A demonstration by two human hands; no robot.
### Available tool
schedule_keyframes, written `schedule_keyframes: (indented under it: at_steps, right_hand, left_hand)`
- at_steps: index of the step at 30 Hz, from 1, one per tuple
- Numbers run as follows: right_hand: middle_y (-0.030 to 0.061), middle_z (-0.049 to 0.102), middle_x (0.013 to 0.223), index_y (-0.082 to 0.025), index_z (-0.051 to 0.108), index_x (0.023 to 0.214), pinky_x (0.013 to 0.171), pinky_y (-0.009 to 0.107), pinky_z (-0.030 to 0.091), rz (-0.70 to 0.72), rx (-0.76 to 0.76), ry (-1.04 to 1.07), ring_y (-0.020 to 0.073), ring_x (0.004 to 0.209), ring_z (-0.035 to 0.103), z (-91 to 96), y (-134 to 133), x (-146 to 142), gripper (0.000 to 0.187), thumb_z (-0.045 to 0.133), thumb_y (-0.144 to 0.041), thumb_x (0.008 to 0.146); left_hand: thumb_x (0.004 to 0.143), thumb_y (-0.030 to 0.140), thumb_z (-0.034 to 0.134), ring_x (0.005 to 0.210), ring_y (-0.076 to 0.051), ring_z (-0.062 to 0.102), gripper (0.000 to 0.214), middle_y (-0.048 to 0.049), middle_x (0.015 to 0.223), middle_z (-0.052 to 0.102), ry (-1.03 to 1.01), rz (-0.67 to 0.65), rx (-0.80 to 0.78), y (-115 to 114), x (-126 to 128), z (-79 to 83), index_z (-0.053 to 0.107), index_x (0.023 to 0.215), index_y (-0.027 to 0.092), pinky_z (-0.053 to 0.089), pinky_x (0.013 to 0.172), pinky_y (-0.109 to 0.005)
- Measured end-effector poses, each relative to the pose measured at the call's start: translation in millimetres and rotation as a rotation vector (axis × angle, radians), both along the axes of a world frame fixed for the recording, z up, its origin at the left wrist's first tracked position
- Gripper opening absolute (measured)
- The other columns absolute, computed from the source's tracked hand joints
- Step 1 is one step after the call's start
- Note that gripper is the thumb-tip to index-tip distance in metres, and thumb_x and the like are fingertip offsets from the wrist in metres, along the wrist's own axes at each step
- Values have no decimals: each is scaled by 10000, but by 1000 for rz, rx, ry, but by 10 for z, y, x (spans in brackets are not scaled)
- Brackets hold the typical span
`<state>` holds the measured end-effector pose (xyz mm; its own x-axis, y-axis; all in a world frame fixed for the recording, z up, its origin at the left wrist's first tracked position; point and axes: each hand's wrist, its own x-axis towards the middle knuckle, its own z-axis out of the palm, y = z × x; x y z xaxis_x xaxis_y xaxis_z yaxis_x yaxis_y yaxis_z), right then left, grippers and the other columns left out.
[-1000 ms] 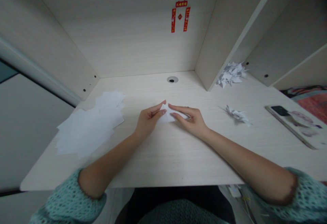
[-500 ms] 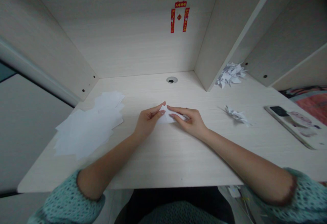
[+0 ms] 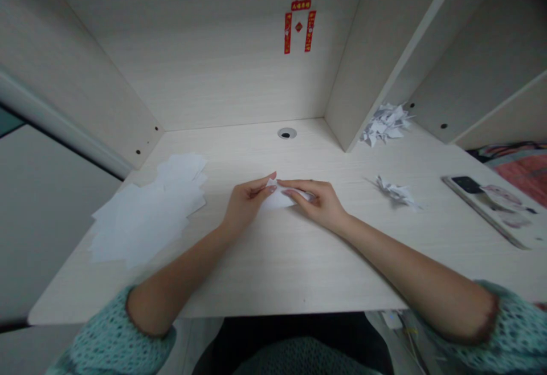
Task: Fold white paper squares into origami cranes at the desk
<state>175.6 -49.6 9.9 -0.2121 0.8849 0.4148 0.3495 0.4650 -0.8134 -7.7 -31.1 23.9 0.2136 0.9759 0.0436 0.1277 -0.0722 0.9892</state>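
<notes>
A small white sheet of paper (image 3: 280, 197), partly folded, is held between my two hands over the middle of the desk. My left hand (image 3: 250, 195) pinches its left end between thumb and fingers. On the other side, my right hand (image 3: 316, 197) grips it with the thumb on the near side and the fingers along the top edge. My fingers cover part of the paper, so its full shape is hidden. To the left lies a spread stack of white paper sheets (image 3: 149, 212). A small folded paper piece (image 3: 397, 192) rests right of my right hand.
A heap of folded paper pieces (image 3: 387, 124) sits behind the upright divider (image 3: 384, 50). A phone (image 3: 491, 210) lies at the right, near a red cloth (image 3: 525, 170). The desk (image 3: 273, 267) has a round cable hole (image 3: 286, 133) near the back panel.
Both hands keep their grip in nearly the same place. The paper's top edge between the fingertips has shifted slightly, and the view has moved a little.
</notes>
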Motion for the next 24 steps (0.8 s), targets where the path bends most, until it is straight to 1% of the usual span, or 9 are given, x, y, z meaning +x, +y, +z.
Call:
schedule_keyframes:
  at_steps: [3, 6, 8, 10, 11, 13, 16, 20, 24]
  right_hand:
    - [40, 712, 1033, -266, 670, 1084, 811, 332, 524, -43, -48, 81, 204, 914, 669, 8, 26, -17, 289, 612, -334, 809]
    - [29, 714, 745, -217, 596, 1184, 605, 289, 514, -158, -218, 264, 158, 622, 641, 16, 50, -67, 526, 714, -391, 702]
    - [-1, 659, 602, -178, 655, 1031, 522, 254, 465, -155, -321, 380, 126, 517, 576, 20, 50, -116, 458, 739, -427, 655]
    - [16, 649, 596, -154, 672, 731, 503, 241, 432, -98, -394, 396, 113, 515, 551, 20, 34, -168, 323, 739, -455, 637]
    - [21, 650, 603, -153, 658, 673, 499, 240, 420, -85, -413, 393, 114, 521, 547, 18, 20, -192, 322, 742, -462, 627]
    - [35, 673, 662, -157, 669, 695, 501, 243, 415, -74, -431, 387, 134, 565, 569, 8, -8, -233, 324, 733, -469, 631]
    - [52, 681, 697, -153, 679, 716, 481, 244, 396, -141, -434, 388, 151, 594, 580, -24, -35, -266, 342, 694, -491, 668]
    - [32, 625, 581, -146, 639, 612, 430, 233, 330, -191, -427, 333, 129, 516, 523, -76, -27, -267, 367, 701, -506, 648]
    - [-3, 571, 524, -152, 575, 540, 428, 225, 296, -169, -436, 352, 89, 461, 448, -78, -4, -243, 366, 736, -473, 613]
  left_hand:
    - [704, 347, 699, 1031, -248, 616, 341, -51, 1161, 655, -48, 22, -64, 3, 1, -4, 710, 1014, 207, 464, 905, -352]
    - [705, 367, 694, 990, -229, 624, 391, -56, 1176, 650, -184, 99, -119, 13, 8, -26, 689, 1061, 207, 486, 837, -323]
    - [700, 364, 698, 997, -213, 615, 410, -59, 1212, 629, -258, 174, -101, 12, 22, -40, 682, 1077, 204, 487, 824, -300]
    - [691, 362, 706, 999, -203, 608, 413, -60, 1221, 624, -298, 207, -84, -7, 47, -52, 684, 1072, 202, 487, 817, -287]
    - [687, 362, 710, 989, -200, 609, 411, -60, 1206, 633, -310, 205, -87, -23, 65, -58, 688, 1066, 203, 488, 811, -285]
    - [681, 357, 717, 955, -191, 615, 388, -56, 1163, 658, -327, 173, -108, -61, 103, -73, 701, 1038, 205, 486, 804, -286]
    - [671, 329, 730, 897, -163, 621, 345, -40, 1113, 682, -367, 152, -142, -99, 142, -102, 716, 999, 219, 482, 797, -272]
    - [643, 302, 749, 779, -121, 617, 362, -22, 1004, 708, -456, 172, -219, -87, 138, -110, 714, 995, 225, 484, 696, -229]
    - [626, 274, 756, 707, -92, 598, 383, -6, 870, 707, -513, 194, -276, -64, 118, -71, 707, 1001, 215, 468, 640, -198]
